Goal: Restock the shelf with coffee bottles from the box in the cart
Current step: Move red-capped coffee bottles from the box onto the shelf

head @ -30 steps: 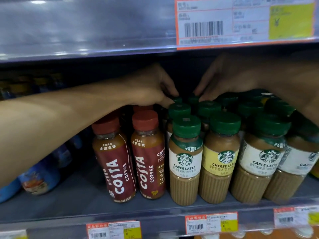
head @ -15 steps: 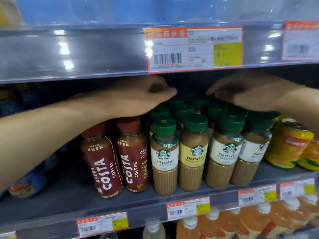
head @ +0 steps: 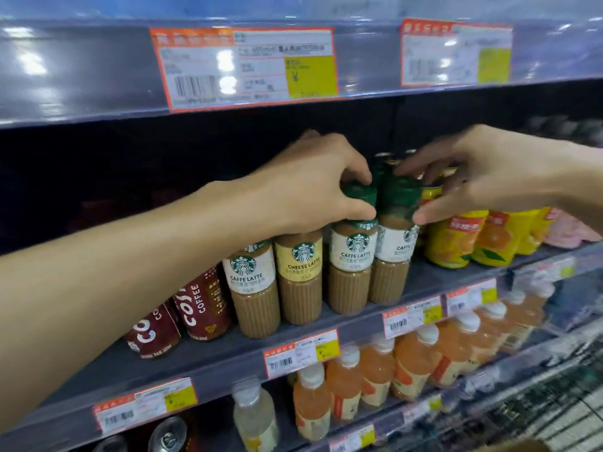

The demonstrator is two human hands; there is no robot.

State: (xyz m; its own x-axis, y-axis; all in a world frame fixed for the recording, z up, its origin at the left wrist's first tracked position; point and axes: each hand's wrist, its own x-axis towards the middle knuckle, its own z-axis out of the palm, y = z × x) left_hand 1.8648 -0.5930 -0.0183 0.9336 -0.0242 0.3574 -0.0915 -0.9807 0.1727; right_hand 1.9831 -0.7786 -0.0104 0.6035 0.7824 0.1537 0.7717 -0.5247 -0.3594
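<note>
Several Starbucks coffee bottles with green caps stand in rows on the grey middle shelf [head: 228, 357]. My left hand [head: 313, 184] grips the green cap of a Caffe Latte bottle [head: 350, 272] in the front row. My right hand [head: 483, 171] pinches the cap of the Caffe Latte bottle [head: 391, 262] right beside it, thumb on the near side and fingers behind. A Cheese Latte bottle [head: 301, 282] and another Caffe Latte bottle [head: 254, 295] stand to the left, partly under my left wrist. The box and its contents are out of view.
Two red Costa Coffee bottles [head: 199, 308] stand left of the Starbucks rows. Yellow orange-drink cans [head: 456, 239] crowd the right side. The upper shelf edge [head: 81, 76] hangs low over my hands. Orange juice bottles [head: 411, 363] fill the shelf below. A wire cart [head: 554, 402] shows at bottom right.
The view pulled back and swung left. Both hands came forward from the back rows and closed on the caps of two front-row Caffe Latte bottles.
</note>
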